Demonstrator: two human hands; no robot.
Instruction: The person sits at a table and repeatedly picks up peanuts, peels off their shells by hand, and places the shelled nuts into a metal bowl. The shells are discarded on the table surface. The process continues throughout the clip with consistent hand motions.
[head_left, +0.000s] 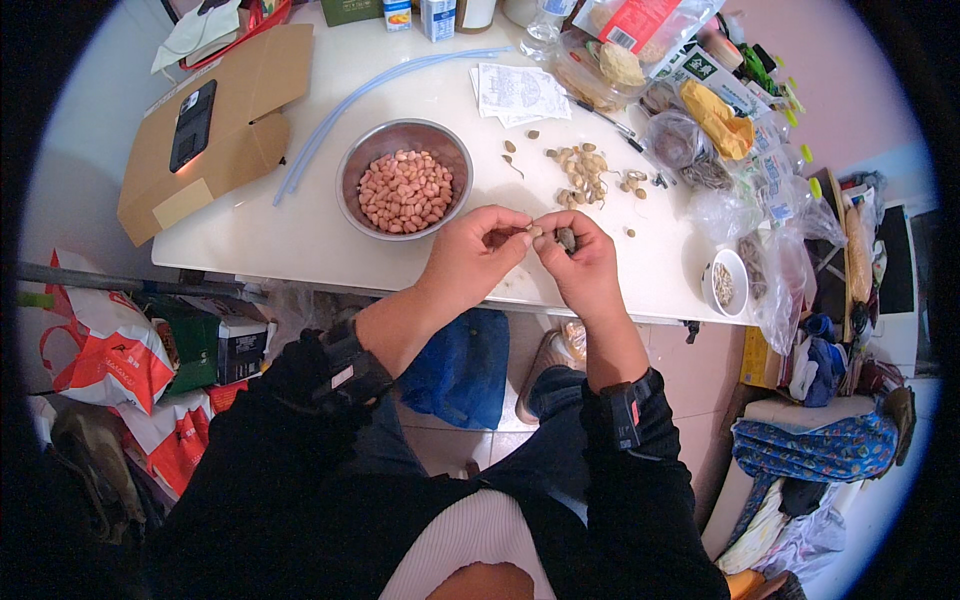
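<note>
My left hand (480, 247) and my right hand (581, 259) meet near the table's front edge, just right of a steel bowl (469, 180) of pink-skinned peanut kernels (405, 191). Between their fingertips is a small pale piece (534, 232), perhaps a nut or shell; both hands pinch it. A dark, greyish lump (565, 239) also sits within my right hand's curled fingers. Beyond my right hand lies a loose pile of small tan, round nuts or seeds (585, 169), some with thin stems. Several similar ones are scattered around it.
Flattened cardboard (262, 82) bears a phone (193, 126) at left. Pale blue tubes (360, 97) curve behind the bowl. Printed papers (525, 94), pens (611, 120), plastic bags (724, 210) and a small white bowl (710, 277) with small pale pieces stand right. A blue bag (465, 367) is below the table.
</note>
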